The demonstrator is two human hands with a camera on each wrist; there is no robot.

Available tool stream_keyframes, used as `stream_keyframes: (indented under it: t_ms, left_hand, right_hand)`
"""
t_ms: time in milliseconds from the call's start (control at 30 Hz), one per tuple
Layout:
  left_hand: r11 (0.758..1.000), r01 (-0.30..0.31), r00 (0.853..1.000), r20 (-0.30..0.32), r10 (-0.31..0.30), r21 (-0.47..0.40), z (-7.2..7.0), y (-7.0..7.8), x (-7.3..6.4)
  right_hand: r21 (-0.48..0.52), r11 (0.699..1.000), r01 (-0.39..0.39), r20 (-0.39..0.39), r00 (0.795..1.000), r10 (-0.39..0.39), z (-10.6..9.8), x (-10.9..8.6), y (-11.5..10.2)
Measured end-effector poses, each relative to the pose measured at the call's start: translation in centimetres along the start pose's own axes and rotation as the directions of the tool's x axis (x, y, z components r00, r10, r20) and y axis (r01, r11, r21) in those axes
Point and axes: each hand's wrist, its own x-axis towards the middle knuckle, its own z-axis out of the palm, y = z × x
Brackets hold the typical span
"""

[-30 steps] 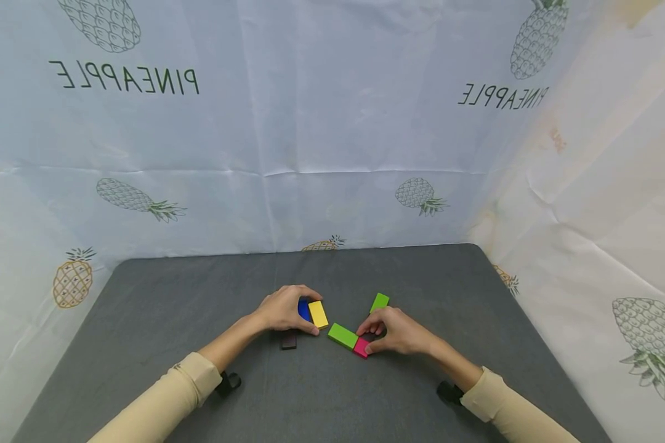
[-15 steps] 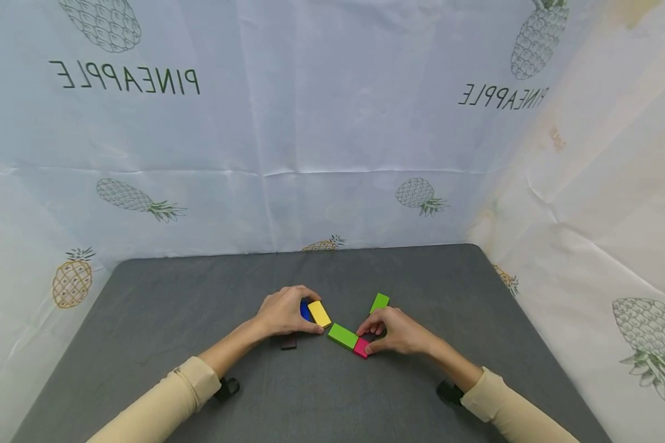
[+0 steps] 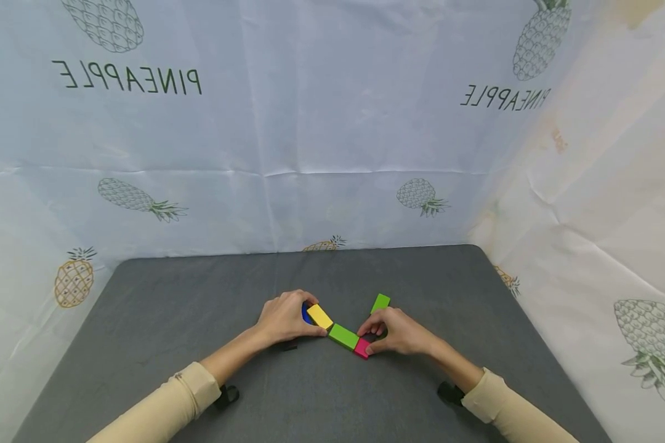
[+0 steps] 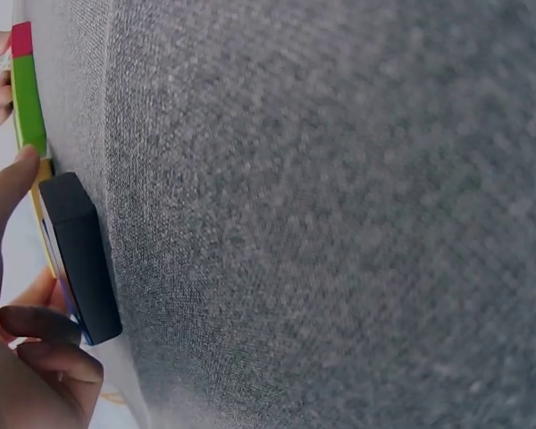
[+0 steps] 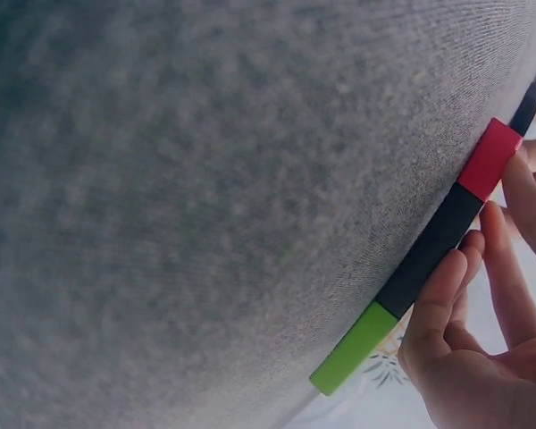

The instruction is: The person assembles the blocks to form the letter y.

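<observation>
In the head view my left hand (image 3: 287,318) grips a yellow block (image 3: 319,316) between thumb and fingers, its near end meeting a long green block (image 3: 343,336). A blue block (image 3: 307,314) lies inside the same hand, mostly hidden. The green block joins a red block (image 3: 361,348), which my right hand (image 3: 397,333) pinches with thumb and index finger. A black block (image 5: 433,250) runs from the red block to another green block (image 5: 353,349) in the right wrist view. Nearest the left wrist camera is a dark block (image 4: 85,264), beside the left hand's curled fingers.
The blocks lie on a dark grey cloth-covered table (image 3: 321,400). A white curtain (image 3: 332,123) with pineapple prints stands behind and at the sides. Black straps (image 3: 227,397) circle the wrists.
My left hand has turned the yellow block and shifted it right and nearer, so its end now meets the green block. The dark block is more covered by that hand. My right hand stays in place.
</observation>
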Motion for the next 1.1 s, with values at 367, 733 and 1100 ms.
stream_keyframes:
  t_ms: [367, 733, 1100]
  left_hand:
    - [1.0, -0.006, 1.0, -0.026, 0.007, 0.031, 0.2, 0.4, -0.4]
    - [0.991, 0.031, 0.999, 0.02, -0.029, -0.13, -0.2, -0.4, -0.4]
    - [0.97, 0.071, 0.997, 0.025, -0.067, -0.231, -0.6, -0.7, -0.3]
  right_hand:
    - [-0.004, 1.0, 0.0, -0.002, 1.0, 0.0, 0.0, -0.1, 0.1]
    - [-0.003, 1.0, 0.011, -0.004, 1.0, -0.011, 0.0, -0.1, 0.1]
    - [-0.002, 1.0, 0.022, -0.009, 1.0, -0.022, 0.0, -0.2, 0.0]
